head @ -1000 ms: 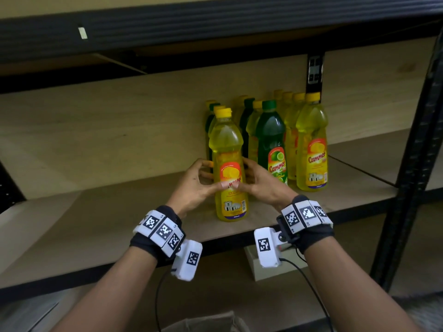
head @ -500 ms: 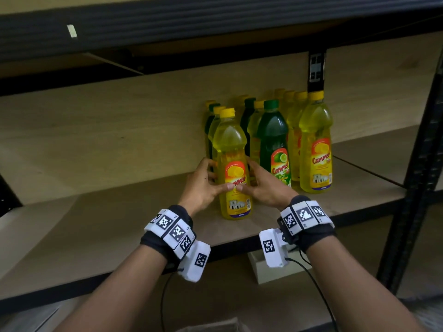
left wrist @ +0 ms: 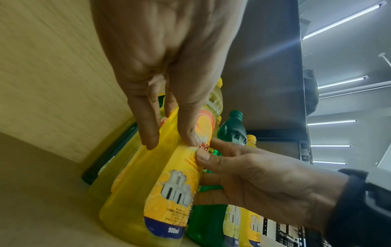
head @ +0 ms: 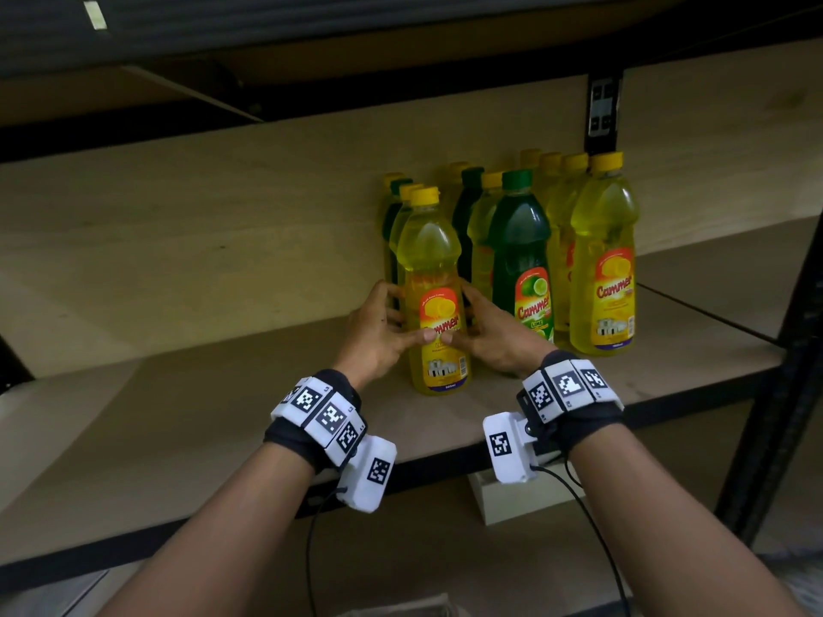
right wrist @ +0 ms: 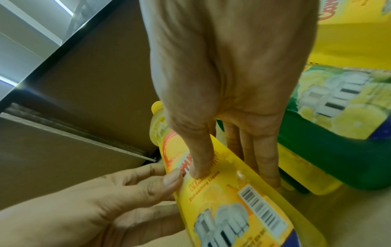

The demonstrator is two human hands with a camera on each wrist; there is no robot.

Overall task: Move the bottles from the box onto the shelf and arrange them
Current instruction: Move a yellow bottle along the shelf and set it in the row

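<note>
Both hands clasp the yellow lemon dish-liquid bottle point(head: 435, 300) at its label: left hand point(head: 378, 336) and right hand point(head: 494, 338), thumbs pressing the front. It stands upright at the shelf point(head: 178, 420) front, beside the green lime bottle point(head: 521, 269). Full, it is probably heavy and slick; the mid-body waist likely suits gripping.

**Marker bands and wired camera units on both wrists**

Both forearms are bare. Each wrist carries a black fabric wrap point(head: 291, 438) topped by a curved row of white square tiles point(head: 327, 414) printed with black-and-white coded markers. A white boxy camera unit point(head: 369, 474) bearing one more marker hangs under the left wrist, and a matching unit point(head: 507, 445) sits beside the right. A thin black cable point(head: 596, 541) trails from each unit.
</note>
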